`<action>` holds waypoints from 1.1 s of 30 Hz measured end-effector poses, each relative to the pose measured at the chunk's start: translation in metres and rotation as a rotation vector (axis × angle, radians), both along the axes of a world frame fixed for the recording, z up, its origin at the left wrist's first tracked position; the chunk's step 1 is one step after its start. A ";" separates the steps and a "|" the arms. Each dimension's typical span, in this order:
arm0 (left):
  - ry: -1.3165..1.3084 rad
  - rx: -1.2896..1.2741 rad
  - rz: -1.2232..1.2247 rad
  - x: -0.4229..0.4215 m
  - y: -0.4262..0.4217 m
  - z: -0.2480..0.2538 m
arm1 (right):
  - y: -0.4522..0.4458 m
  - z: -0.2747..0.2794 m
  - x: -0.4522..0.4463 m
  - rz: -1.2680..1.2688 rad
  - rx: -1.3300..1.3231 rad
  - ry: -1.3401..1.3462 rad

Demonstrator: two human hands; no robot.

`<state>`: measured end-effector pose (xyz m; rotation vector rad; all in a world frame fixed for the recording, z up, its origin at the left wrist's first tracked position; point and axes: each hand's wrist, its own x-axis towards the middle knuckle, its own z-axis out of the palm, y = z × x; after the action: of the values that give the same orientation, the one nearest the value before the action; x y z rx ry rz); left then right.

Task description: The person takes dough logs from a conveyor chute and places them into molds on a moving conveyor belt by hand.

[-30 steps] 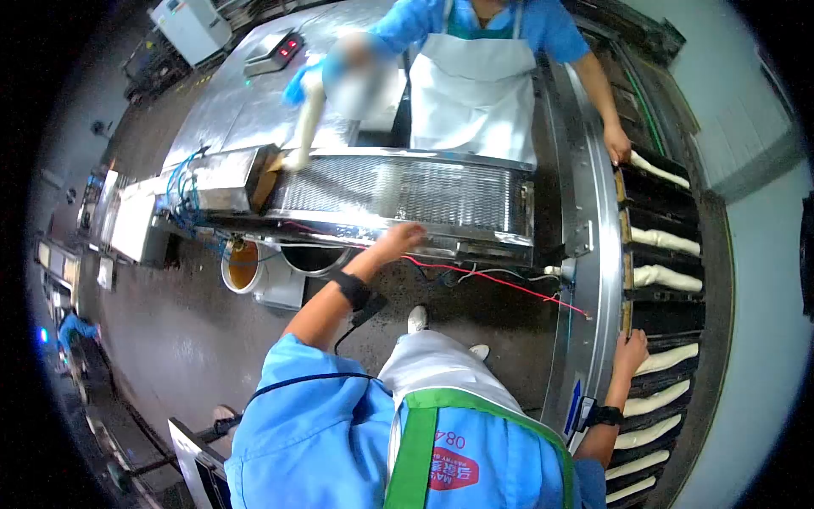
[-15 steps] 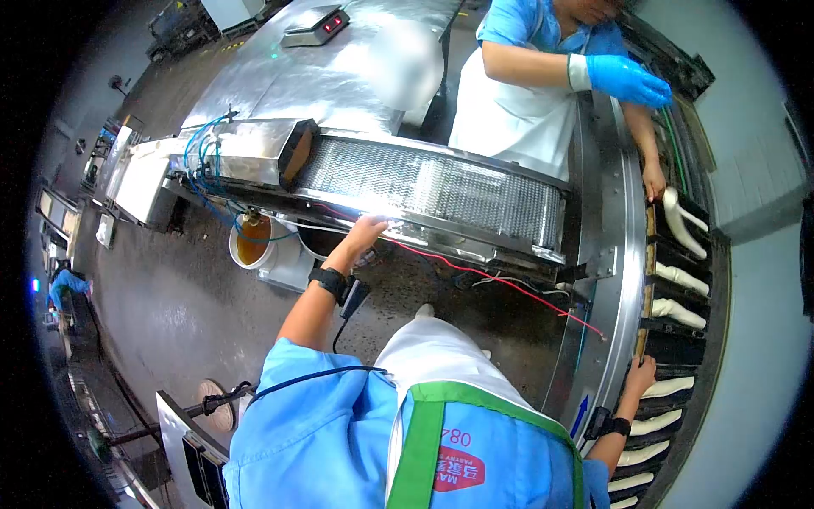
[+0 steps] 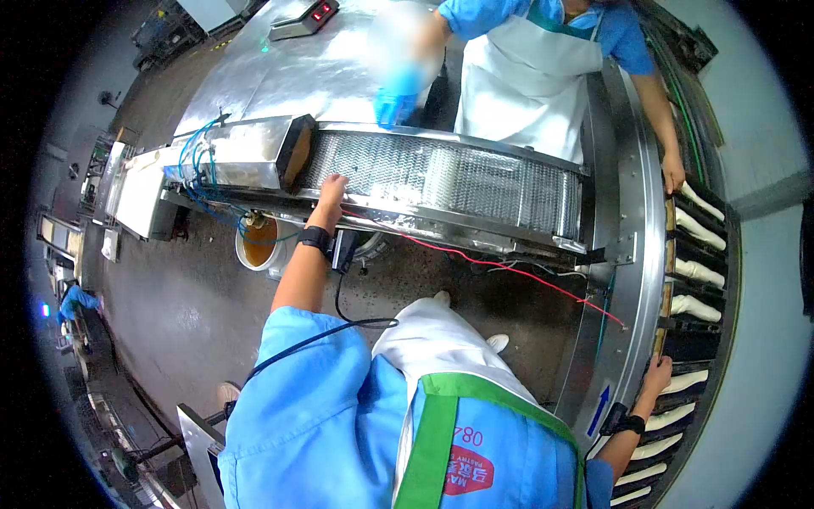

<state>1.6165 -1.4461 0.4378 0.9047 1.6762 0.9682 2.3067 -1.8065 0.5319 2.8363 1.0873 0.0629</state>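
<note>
My left hand (image 3: 332, 192) is over the near side rail of the metal mesh conveyor belt (image 3: 373, 165), its fingers stretched toward the mesh with nothing visible in them. My right hand (image 3: 658, 373) is closed around the light strip along the edge of a black slotted tray (image 3: 691, 347) at the right. Pale dough strips (image 3: 681, 415) lie in the slots on both sides of that hand. Across the conveyor, a co-worker's blue-gloved hand (image 3: 395, 103) is by the belt's far edge. Their bare hand (image 3: 672, 172) touches the tray line farther up.
A steel table (image 3: 246, 93) with a digital scale (image 3: 303, 19) stands beyond the conveyor. Below the conveyor is a white bucket (image 3: 261, 246) of amber liquid. A red cord (image 3: 475, 259) hangs along the belt frame. The metal rail (image 3: 632, 339) runs beside the trays.
My left hand has moved left along the conveyor and up toward the mesh. The co-worker's gloved hand has swung from the tray line to the belt. My right hand stays at the tray edge.
</note>
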 end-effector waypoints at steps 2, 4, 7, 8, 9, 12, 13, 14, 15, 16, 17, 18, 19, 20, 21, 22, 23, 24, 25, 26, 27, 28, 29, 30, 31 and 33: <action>0.052 0.021 0.026 -0.001 0.008 -0.002 | 0.002 -0.004 0.003 -0.028 -0.004 0.021; 0.181 0.009 0.009 0.008 0.007 0.013 | -0.006 -0.012 0.019 -0.025 -0.050 -0.063; 0.067 -0.025 0.095 0.024 0.004 0.037 | -0.005 -0.010 0.018 -0.010 -0.052 -0.101; -0.071 0.049 0.129 0.022 0.001 0.036 | -0.005 -0.009 0.019 -0.008 -0.049 -0.104; -0.076 0.053 0.132 0.022 0.003 0.037 | -0.005 -0.009 0.021 -0.032 -0.073 -0.050; 0.026 -0.061 0.174 0.013 0.014 0.026 | -0.007 -0.010 0.026 -0.066 -0.087 -0.018; 0.022 -0.064 0.175 0.003 0.022 0.009 | -0.009 -0.011 0.028 -0.080 -0.080 -0.034; 0.004 -0.035 0.185 -0.006 0.029 -0.009 | -0.008 -0.012 0.028 -0.079 -0.081 -0.040; -0.015 -0.008 0.194 -0.010 0.033 -0.015 | -0.008 -0.012 0.028 -0.099 -0.088 -0.015; -0.021 -0.013 0.196 -0.015 0.037 -0.020 | -0.008 -0.010 0.029 -0.120 -0.097 0.010; 0.013 -0.069 0.164 -0.017 0.040 -0.021 | -0.007 -0.010 0.029 -0.118 -0.099 0.004; 0.048 -0.128 0.131 -0.019 0.042 -0.021 | -0.008 -0.009 0.030 -0.113 -0.094 0.028; 0.085 -0.184 0.096 -0.023 0.046 -0.021 | -0.008 -0.009 0.030 -0.110 -0.086 0.054; -0.047 -0.158 0.226 -0.024 0.048 -0.029 | -0.008 -0.008 0.028 -0.110 -0.089 0.052; -0.047 -0.158 0.225 -0.028 0.053 -0.034 | -0.007 -0.008 0.026 -0.101 -0.080 0.035; -0.007 -0.171 0.272 -0.032 0.057 -0.040 | -0.006 -0.008 0.024 -0.092 -0.071 0.019; 0.034 -0.183 0.315 -0.035 0.062 -0.043 | -0.005 -0.007 0.022 -0.096 -0.071 0.020; 0.056 -0.239 0.269 -0.041 0.067 -0.044 | -0.004 -0.006 0.020 -0.095 -0.050 0.036; 0.038 -0.195 0.240 -0.045 0.072 -0.045 | -0.003 -0.007 0.018 -0.100 -0.016 0.052; -0.033 -0.070 0.216 -0.050 0.076 -0.045 | -0.005 -0.025 0.033 0.023 0.047 -0.009; -0.133 0.055 0.165 -0.048 0.088 -0.042 | -0.022 -0.041 0.052 0.113 0.113 -0.089; -0.214 0.124 0.130 -0.046 0.093 -0.039 | -0.018 -0.034 0.038 0.082 0.104 -0.141; -0.239 0.145 0.108 -0.047 0.098 -0.041 | -0.017 -0.036 0.029 0.108 0.154 -0.165; -0.245 0.138 0.094 -0.038 0.104 -0.037 | -0.007 -0.023 0.017 -0.008 0.105 -0.091; -0.262 0.138 0.086 -0.032 0.109 -0.036 | -0.011 -0.034 0.022 0.026 0.217 -0.043; -0.291 0.138 0.088 -0.020 0.117 -0.030 | 0.019 -0.004 -0.006 -0.162 0.059 0.078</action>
<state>1.5968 -1.3293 0.4080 0.7432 1.4250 1.2257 2.3010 -1.7877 0.5284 2.9913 0.8792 -0.0286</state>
